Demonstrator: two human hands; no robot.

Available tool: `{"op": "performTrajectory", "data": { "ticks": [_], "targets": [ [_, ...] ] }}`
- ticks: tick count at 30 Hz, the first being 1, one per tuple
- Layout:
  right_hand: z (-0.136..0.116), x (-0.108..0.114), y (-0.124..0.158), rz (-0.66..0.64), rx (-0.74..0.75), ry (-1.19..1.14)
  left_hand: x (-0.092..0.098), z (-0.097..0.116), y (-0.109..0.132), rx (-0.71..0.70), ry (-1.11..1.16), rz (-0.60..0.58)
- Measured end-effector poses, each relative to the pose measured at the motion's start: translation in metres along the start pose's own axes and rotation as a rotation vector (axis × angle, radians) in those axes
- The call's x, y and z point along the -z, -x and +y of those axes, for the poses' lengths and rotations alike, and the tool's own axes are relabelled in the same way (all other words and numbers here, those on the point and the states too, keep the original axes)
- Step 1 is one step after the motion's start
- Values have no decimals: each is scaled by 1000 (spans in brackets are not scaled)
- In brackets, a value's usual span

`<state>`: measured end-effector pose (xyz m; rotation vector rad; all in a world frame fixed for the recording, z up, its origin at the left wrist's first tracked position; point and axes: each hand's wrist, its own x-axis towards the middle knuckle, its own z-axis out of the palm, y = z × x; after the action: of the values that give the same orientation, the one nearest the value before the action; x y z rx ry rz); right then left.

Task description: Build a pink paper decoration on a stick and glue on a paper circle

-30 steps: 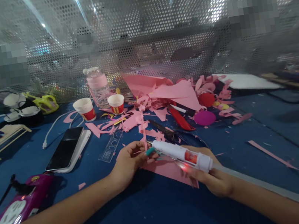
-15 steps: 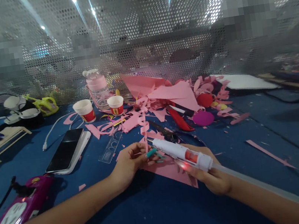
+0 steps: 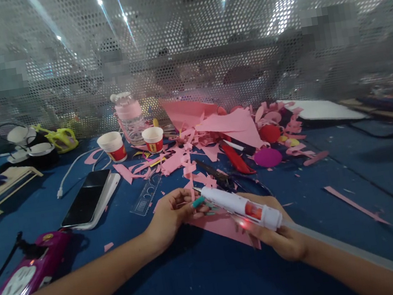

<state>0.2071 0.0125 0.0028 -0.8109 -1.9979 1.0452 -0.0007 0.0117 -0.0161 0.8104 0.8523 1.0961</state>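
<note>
Gripping a white glue gun (image 3: pixel 226 199), the right hand (image 3: pixel 278 238) has its fingers wrapped around the handle below the barrel, where a small red light glows. A long translucent glue stick (image 3: pixel 363 251) runs from the back of the glue gun along the right forearm. The nozzle points up and to the left, close to a narrow pink strip (image 3: pixel 192 193) that the left hand (image 3: pixel 168 220) seems to pinch between thumb and fingers; whether nozzle and paper touch is hard to tell at this size. A long teal nail shows on the left thumb.

Below both hands, a pink sheet (image 3: pixel 223 227) lies on the blue table (image 3: pixel 188 287). Just beyond them are dark scissors (image 3: pixel 219 176), with a clear ruler (image 3: pixel 145 199) to the left and a purple oval (image 3: pixel 268 157) to the right. Farther back spreads a heap of pink paper (image 3: pixel 230 123), with a red-handled tool (image 3: pixel 237 158) at its front edge. Left of the heap stand a stack of paper cups (image 3: pixel 112 147), a single paper cup (image 3: pixel 153 140) and a pink-topped bottle (image 3: pixel 128 113). A black phone (image 3: pixel 88 198) rests near the left forearm, close to a purple power strip (image 3: pixel 30 273). Behind everything rises a perforated metal screen (image 3: pixel 180 36).
</note>
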Motion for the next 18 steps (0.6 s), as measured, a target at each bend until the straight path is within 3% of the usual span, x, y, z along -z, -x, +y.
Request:
{"op": "performTrajectory", "data": {
  "ticks": [8,18],
  "targets": [
    [5,2,1,48,-26,33,-1,0,2,-2,-1,14],
    [-1,3,1,-70,-143,-85,-3,2,2,15,15,45]
  ]
}}
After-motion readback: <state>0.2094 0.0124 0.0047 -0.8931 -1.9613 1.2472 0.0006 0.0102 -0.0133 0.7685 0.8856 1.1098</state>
